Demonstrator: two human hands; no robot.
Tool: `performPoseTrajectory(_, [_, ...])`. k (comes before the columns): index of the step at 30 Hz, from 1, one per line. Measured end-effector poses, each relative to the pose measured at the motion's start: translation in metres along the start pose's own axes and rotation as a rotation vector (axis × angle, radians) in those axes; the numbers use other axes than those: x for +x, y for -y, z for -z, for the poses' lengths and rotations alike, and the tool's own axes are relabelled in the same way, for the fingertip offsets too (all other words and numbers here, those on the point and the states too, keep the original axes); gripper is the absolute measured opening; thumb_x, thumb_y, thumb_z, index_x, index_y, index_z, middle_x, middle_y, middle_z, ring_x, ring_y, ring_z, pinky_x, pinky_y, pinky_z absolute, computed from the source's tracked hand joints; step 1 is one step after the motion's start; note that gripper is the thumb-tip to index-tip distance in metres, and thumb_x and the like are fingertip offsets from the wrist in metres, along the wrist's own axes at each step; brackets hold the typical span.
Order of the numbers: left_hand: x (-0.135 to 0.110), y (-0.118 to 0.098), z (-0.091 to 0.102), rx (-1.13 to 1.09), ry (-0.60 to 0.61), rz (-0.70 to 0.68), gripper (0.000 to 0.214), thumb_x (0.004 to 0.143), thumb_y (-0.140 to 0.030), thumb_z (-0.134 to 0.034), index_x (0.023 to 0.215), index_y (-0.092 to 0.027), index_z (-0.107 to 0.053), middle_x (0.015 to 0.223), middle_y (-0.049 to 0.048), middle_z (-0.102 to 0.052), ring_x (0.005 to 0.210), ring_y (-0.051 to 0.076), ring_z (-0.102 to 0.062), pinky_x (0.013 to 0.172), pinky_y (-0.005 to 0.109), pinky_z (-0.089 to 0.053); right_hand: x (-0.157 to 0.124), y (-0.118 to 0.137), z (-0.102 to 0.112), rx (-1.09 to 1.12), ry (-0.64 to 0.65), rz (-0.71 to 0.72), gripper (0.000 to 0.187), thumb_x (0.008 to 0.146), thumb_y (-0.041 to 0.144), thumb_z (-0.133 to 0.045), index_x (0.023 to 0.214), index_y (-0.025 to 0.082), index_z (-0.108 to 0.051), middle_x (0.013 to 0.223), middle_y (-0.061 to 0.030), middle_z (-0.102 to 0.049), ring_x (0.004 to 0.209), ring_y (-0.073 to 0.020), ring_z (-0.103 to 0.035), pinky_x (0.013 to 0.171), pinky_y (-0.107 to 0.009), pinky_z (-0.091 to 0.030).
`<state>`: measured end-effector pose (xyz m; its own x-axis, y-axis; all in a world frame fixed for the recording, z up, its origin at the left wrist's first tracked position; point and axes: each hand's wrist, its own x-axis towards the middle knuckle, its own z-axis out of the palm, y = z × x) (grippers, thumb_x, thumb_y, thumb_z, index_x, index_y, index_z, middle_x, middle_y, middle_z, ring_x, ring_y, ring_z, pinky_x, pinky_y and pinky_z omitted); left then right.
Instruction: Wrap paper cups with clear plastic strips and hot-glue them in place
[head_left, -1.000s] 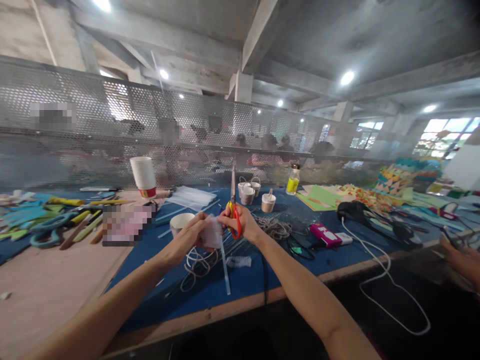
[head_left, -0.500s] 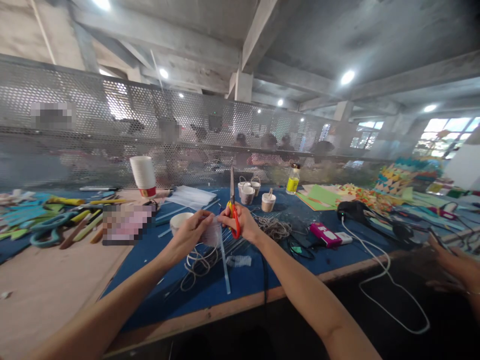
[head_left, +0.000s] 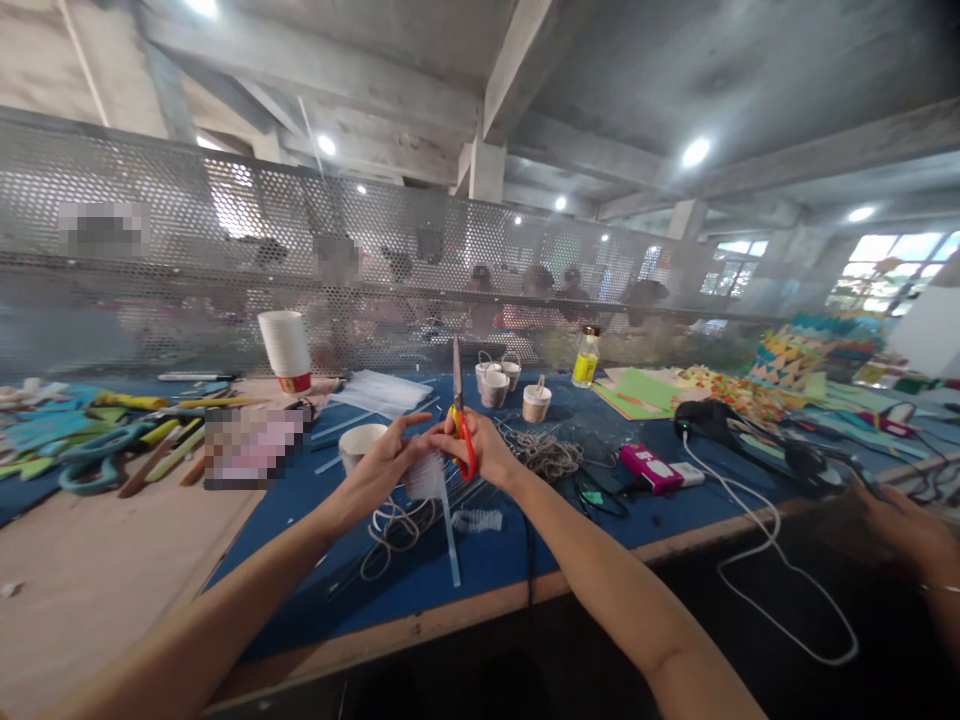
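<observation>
My left hand [head_left: 382, 468] pinches a small translucent white piece [head_left: 425, 477] above the blue table mat [head_left: 487, 560]. My right hand [head_left: 480, 448] grips red-handled scissors [head_left: 459, 412], blades closed and pointing straight up, and its fingertips also touch the top of the white piece. A clear strip [head_left: 450, 535] hangs down from the piece toward the mat. A coil of white cord [head_left: 394, 530] lies under my hands, and a white paper cup [head_left: 358, 443] stands just behind my left hand.
A stack of paper cups [head_left: 285, 350], several small cups [head_left: 499, 385], a yellow bottle [head_left: 586, 362], twine [head_left: 547, 455], a pink box [head_left: 649, 468], a black tool with white cable [head_left: 765, 560], coloured paper [head_left: 645, 392]. Another person's hand [head_left: 907, 530] at right. Mesh fence [head_left: 225, 250] behind.
The scissors have tilted slightly left. My left fingers have opened a little around the white piece. The other person's hand at right has shifted.
</observation>
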<state>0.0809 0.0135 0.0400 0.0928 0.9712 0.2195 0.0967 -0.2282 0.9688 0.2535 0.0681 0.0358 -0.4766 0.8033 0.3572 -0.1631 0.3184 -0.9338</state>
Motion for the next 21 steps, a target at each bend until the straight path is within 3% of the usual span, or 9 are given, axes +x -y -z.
performPoseTrajectory(8, [-0.0011, -0.0027, 0.0001, 0.117, 0.022, 0.016, 0.074, 0.082, -0.057, -0.064, 0.140, -0.013, -0.046, 0.084, 0.0062, -0.069, 0.061, 0.017, -0.055, 0.050, 0.026, -0.040, 0.0000, -0.0022, -0.0026, 0.054, 0.019, 0.052, 0.043, 0.065, 0.042, -0.085, 0.077, 0.023, -0.049, 0.080, 0.0026, -0.067, 0.068, -0.0137, -0.059, 0.067, -0.027, -0.047])
performPoseTrajectory(13, [-0.0033, 0.0001, -0.0016, 0.124, 0.025, 0.025, 0.072, 0.084, -0.061, -0.062, 0.139, -0.016, -0.050, 0.087, 0.0048, -0.069, 0.061, 0.016, -0.055, 0.049, 0.025, -0.040, -0.0005, -0.0022, -0.0052, 0.007, 0.020, 0.016, 0.046, 0.063, 0.045, -0.085, 0.076, 0.022, -0.047, 0.079, 0.0026, -0.067, 0.064, -0.0120, -0.055, 0.059, -0.025, -0.043])
performPoseTrajectory(16, [-0.0056, 0.0006, -0.0015, 0.099, 0.021, 0.029, 0.068, 0.085, -0.061, -0.063, 0.137, -0.019, -0.053, 0.079, 0.0019, -0.067, 0.060, 0.017, -0.057, 0.049, 0.025, -0.041, 0.0013, -0.0045, -0.0043, -0.019, -0.028, 0.014, 0.048, 0.061, 0.046, -0.086, 0.076, 0.022, -0.048, 0.077, 0.0029, -0.066, 0.061, -0.0112, -0.052, 0.057, -0.024, -0.043])
performPoseTrajectory(21, [-0.0027, 0.0027, 0.0015, -0.092, 0.023, 0.092, 0.063, 0.082, -0.055, -0.071, 0.131, -0.021, -0.052, 0.087, 0.0023, -0.070, 0.074, 0.021, -0.067, 0.062, 0.031, -0.056, 0.0045, -0.0068, 0.0028, 0.021, -0.164, 0.032, 0.045, 0.064, 0.045, -0.084, 0.079, 0.022, -0.048, 0.079, 0.0031, -0.066, 0.059, -0.0108, -0.055, 0.054, -0.024, -0.046])
